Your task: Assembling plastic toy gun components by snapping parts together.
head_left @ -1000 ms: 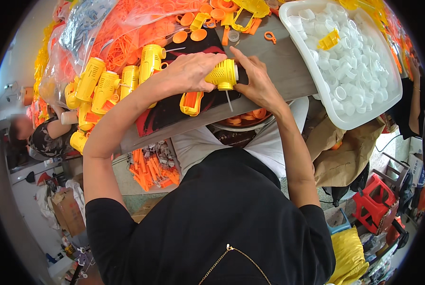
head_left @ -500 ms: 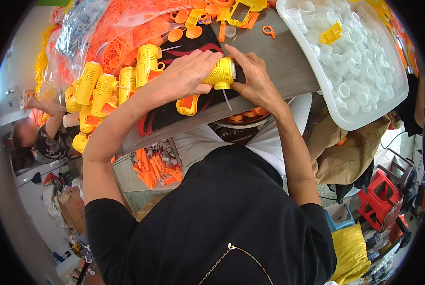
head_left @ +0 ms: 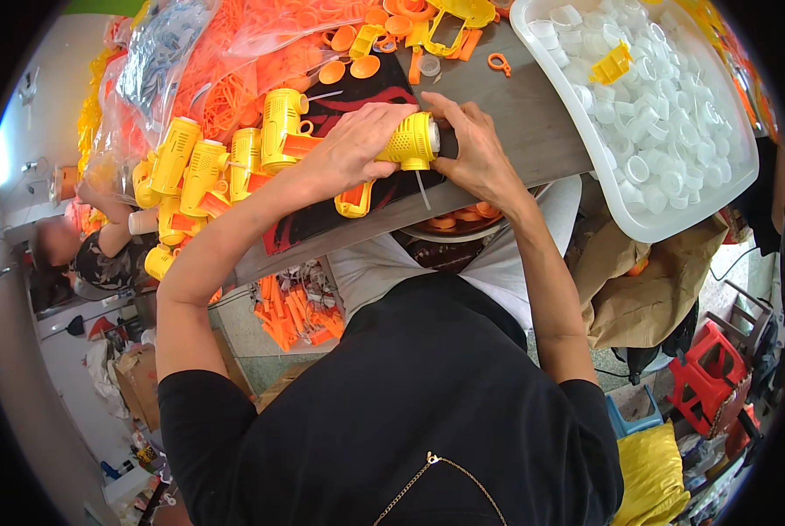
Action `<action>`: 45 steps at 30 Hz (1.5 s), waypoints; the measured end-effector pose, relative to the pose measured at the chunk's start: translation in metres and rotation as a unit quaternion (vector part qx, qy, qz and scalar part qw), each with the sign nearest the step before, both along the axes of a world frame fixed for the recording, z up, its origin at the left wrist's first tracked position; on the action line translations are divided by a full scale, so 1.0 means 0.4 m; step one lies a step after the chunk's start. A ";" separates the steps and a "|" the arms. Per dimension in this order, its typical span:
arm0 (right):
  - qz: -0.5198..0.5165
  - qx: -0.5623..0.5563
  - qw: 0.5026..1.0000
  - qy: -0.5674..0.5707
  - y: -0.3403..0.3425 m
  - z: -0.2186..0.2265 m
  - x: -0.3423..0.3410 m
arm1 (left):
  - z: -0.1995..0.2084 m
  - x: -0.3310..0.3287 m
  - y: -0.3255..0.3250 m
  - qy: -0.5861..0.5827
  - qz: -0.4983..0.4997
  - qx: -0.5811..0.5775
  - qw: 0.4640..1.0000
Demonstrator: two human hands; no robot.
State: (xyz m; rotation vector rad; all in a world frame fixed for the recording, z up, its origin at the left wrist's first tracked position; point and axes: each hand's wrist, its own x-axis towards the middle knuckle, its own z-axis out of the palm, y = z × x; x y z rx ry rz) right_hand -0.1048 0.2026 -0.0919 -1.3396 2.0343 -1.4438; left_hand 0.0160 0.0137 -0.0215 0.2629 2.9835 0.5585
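Note:
My left hand [head_left: 362, 140] is closed round a yellow plastic toy body [head_left: 408, 145], a perforated cylinder lying sideways. A white round cap [head_left: 433, 135] sits on its right end, and a thin pale stem [head_left: 423, 190] hangs below its short neck. Beside the cap, my right hand [head_left: 475, 149] has thumb and forefinger spread apart, with a dark gap between palm and cap; whether the fingertips touch the piece I cannot tell. Under my left wrist, a yellow-and-orange handle-like part [head_left: 354, 200] shows. Several similar yellow bodies [head_left: 283, 127] stand or lean left of my left forearm.
A white tub [head_left: 616, 197] of translucent caps stands at the right. Clear bags of orange parts [head_left: 234, 53] fill the far left. Orange cups and a ring [head_left: 498, 63] lie on the table's far side. A red stool [head_left: 708, 368] is lower right; another person sits far left.
The view has shifted slightly, so the table and piles sit a little further right. Both hands keep nearly the same pose around the yellow toy body.

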 end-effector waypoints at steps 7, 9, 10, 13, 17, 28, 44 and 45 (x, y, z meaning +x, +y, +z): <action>-0.003 -0.003 1.000 0.015 -0.001 -0.008 -0.004 | 0.002 0.002 0.004 0.033 0.005 0.031 0.999; -0.002 0.003 1.000 0.012 -0.004 -0.004 -0.003 | 0.003 0.000 0.004 0.029 0.001 0.027 0.999; -0.003 0.008 1.000 0.010 -0.004 -0.002 -0.002 | 0.009 -0.002 0.008 0.011 0.001 -0.005 1.000; -0.006 0.011 1.000 0.008 -0.003 -0.001 -0.002 | 0.005 -0.010 0.006 -0.014 -0.013 -0.067 0.998; -0.009 0.013 1.000 -0.002 0.001 0.009 0.003 | 0.020 -0.021 0.005 -0.054 -0.042 -0.098 0.993; 0.007 0.021 0.999 -0.023 0.004 0.015 -0.002 | 0.009 -0.019 -0.002 -0.044 -0.056 -0.101 0.992; 0.019 0.008 0.999 0.035 -0.003 -0.010 -0.012 | 0.013 -0.049 -0.018 -0.130 -0.017 -0.071 0.989; 0.021 0.014 1.000 0.016 -0.003 -0.008 -0.007 | 0.012 -0.051 -0.019 -0.148 -0.027 -0.063 0.987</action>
